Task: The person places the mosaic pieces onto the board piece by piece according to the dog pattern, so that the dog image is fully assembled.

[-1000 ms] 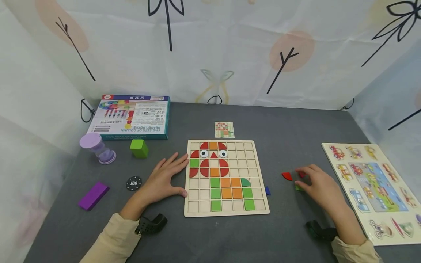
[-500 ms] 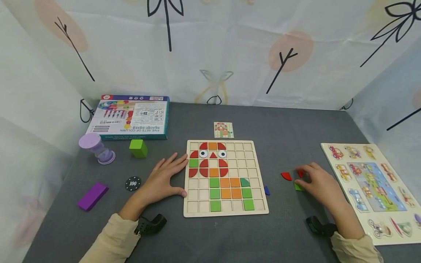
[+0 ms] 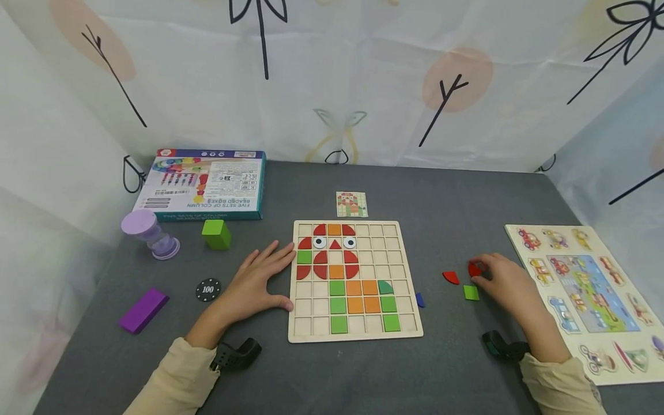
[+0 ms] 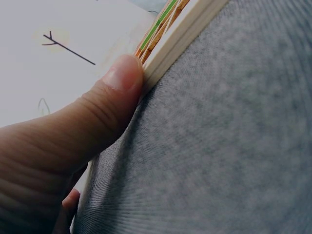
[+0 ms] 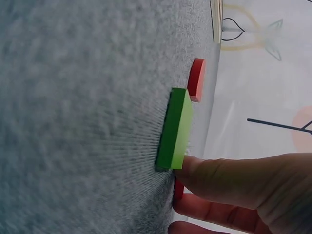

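Observation:
My left hand (image 3: pixel 255 282) lies with fingers spread at the left edge of a wooden grid board (image 3: pixel 314 326). Its thumb (image 4: pixel 114 85) and fingertips touch the board's side. Colored tiles fill part of the grid, forming a picture with two eye tiles (image 3: pixel 319 242). To the right of the board, my right hand (image 3: pixel 505 288) pinches a small red piece (image 5: pixel 179 188) low at the table, between thumb and index finger; its shape is partly hidden. A green square tile (image 3: pixel 471 293) lies just by the thumb. A red quarter-circle tile (image 3: pixel 451 278) lies farther left.
A blue piece (image 3: pixel 420 300) lies against the board's right side. Behind the board is a small pattern card (image 3: pixel 351 204). A picture puzzle board (image 3: pixel 568 276) stands right; a box (image 3: pixel 207 187), hourglass (image 3: pixel 150 231), green cube (image 3: pixel 216 234), purple block (image 3: pixel 144 310) and black chip (image 3: pixel 208 290) are left.
My right hand has shifted slightly away toward the back, uncovering more of the green square tile. The left hand has stayed at the board's edge.

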The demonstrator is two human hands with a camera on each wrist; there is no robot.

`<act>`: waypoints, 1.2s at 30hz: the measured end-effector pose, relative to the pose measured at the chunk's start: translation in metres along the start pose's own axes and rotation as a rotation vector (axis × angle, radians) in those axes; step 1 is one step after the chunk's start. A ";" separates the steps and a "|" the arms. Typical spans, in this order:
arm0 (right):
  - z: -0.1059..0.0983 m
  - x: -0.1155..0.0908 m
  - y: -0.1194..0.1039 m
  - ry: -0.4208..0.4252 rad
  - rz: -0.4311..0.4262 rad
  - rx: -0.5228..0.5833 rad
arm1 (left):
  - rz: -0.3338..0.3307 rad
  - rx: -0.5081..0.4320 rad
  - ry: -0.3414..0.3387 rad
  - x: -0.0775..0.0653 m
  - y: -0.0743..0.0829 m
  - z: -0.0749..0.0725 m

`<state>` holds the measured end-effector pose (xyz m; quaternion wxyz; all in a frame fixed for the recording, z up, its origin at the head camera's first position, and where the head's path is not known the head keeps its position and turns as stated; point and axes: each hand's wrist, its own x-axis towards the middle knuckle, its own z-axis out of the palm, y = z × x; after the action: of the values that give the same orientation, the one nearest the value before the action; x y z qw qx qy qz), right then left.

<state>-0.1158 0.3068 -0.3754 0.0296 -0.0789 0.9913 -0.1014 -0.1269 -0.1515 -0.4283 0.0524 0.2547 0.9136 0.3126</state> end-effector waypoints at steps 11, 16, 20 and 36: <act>0.001 0.002 -0.002 -0.020 -0.011 0.001 | -0.005 0.002 -0.004 0.000 0.000 0.000; 0.001 0.001 -0.009 0.006 -0.030 -0.028 | -0.003 0.009 -0.004 0.000 0.000 0.000; 0.004 0.003 -0.019 0.002 -0.115 -0.016 | -0.001 0.008 -0.004 0.000 0.000 0.000; 0.008 0.008 -0.039 0.058 -0.129 -0.054 | 0.013 0.007 -0.004 0.000 -0.001 -0.001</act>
<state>-0.1173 0.2663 -0.3752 -0.0079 -0.1405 0.9869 -0.0788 -0.1277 -0.1528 -0.4282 0.0512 0.2613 0.9129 0.3095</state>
